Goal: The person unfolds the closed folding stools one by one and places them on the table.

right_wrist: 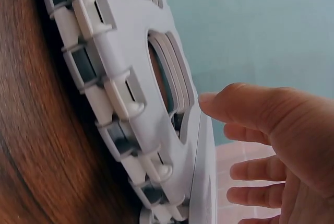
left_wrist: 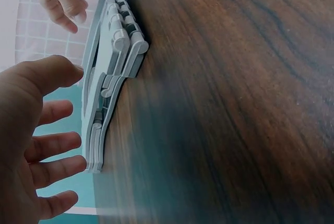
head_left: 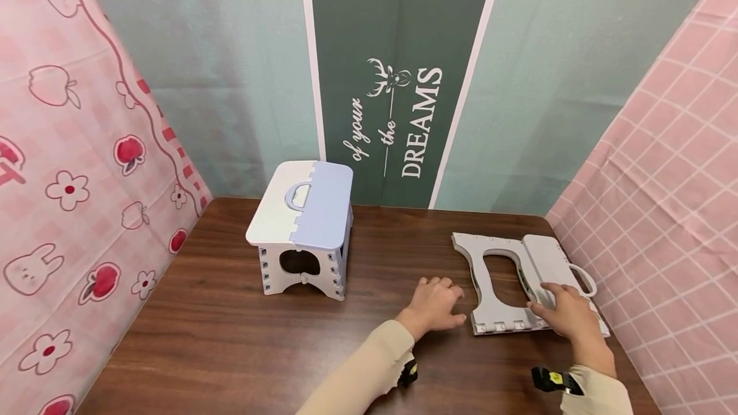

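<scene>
A folded white step stool [head_left: 542,261] lies flat on the wooden table at the right, its carry handle [head_left: 583,279] toward the pink cloth. Over its right part hovers my right hand [head_left: 567,312], fingers spread. In the right wrist view the thumb [right_wrist: 235,101] comes very close to the stool's side; whether it touches I cannot tell. My left hand [head_left: 435,305] is held above the table, just left of the stool, with fingers apart and nothing in them. The left wrist view shows the stool's hinged edge [left_wrist: 122,36] beyond that hand.
An unfolded step stool [head_left: 300,210] with a white and lavender top stands upright at the table's back left. Patterned pink cloths [head_left: 663,210] hang at both sides, and a green curtain [head_left: 398,18] with lettering hangs behind the brown wooden table [head_left: 230,344].
</scene>
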The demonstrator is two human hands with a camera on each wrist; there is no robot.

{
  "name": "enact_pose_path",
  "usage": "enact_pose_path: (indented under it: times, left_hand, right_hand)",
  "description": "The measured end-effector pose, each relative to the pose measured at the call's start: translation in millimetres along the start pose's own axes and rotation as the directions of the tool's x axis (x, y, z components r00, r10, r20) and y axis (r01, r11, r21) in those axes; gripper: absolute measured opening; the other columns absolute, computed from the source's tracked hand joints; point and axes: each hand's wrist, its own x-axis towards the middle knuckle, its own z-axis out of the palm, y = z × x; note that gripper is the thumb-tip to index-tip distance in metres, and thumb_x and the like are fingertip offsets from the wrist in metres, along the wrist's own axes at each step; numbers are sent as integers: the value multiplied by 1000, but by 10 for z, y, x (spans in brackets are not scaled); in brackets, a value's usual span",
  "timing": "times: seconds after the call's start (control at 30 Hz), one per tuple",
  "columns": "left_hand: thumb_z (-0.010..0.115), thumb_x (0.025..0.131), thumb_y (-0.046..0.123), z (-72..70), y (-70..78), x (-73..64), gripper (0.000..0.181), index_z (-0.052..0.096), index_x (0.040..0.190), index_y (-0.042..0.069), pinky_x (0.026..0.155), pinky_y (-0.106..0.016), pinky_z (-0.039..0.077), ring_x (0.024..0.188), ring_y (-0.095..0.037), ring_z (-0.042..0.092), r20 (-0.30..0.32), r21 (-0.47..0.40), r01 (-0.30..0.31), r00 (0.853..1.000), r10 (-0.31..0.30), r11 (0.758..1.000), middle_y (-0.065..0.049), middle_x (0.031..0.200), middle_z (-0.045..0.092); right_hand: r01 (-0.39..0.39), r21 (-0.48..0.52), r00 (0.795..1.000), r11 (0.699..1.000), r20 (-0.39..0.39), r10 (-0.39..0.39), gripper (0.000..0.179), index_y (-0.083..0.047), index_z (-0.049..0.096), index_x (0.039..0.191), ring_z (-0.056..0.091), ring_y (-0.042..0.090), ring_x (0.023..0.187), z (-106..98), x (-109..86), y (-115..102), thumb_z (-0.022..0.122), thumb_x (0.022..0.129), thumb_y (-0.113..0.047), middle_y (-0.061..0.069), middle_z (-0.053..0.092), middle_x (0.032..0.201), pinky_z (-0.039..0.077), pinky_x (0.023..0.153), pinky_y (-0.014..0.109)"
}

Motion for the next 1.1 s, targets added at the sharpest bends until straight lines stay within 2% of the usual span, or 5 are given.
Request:
enact_pose_path:
  times: [0.23,0.53,0.73,0.93,1.1]
  left_hand:
    - [63,78,57,33,28,26,42,62,113,34,70,-28,36,88,-9,51,2,-16,0,1000,0,1000,12,103,55]
    - [67,74,58,54,93,74,46,62,114,36,71,-28,36,90,-8,50,34,-28,8,999,-7,1000,14,104,54]
    - [68,72,58,103,123,80,46,63,111,35,72,-28,37,91,-7,51,44,-65,4,999,-1,998,14,106,55]
    - [68,72,59,156,119,82,47,63,113,35,75,-29,39,95,-7,51,53,-93,31,998,-26,995,14,110,55]
    - [68,71,59,181,129,86,49,63,113,35,74,-29,39,94,-8,52,51,-94,29,998,-24,995,14,109,55]
  right_hand:
    - [13,-13,1000,1000,8,-13,62,12,51,116,45,59,94,-7,2,174,68,79,-35,42,44,110,39,70,64]
    - [12,-5,998,1000,61,-11,71,17,50,114,42,58,100,19,9,362,70,78,-42,43,47,108,37,78,62]
    - [19,-7,999,1000,50,-19,75,18,48,113,43,59,97,66,-17,457,72,74,-41,45,46,105,38,77,62]
    - [15,-1,999,1000,46,-15,81,19,45,115,41,60,98,70,-26,493,73,72,-43,46,43,109,34,79,64]
    - [-7,17,999,1000,46,7,86,20,42,118,38,61,100,65,-26,541,75,70,-44,46,39,114,33,81,64]
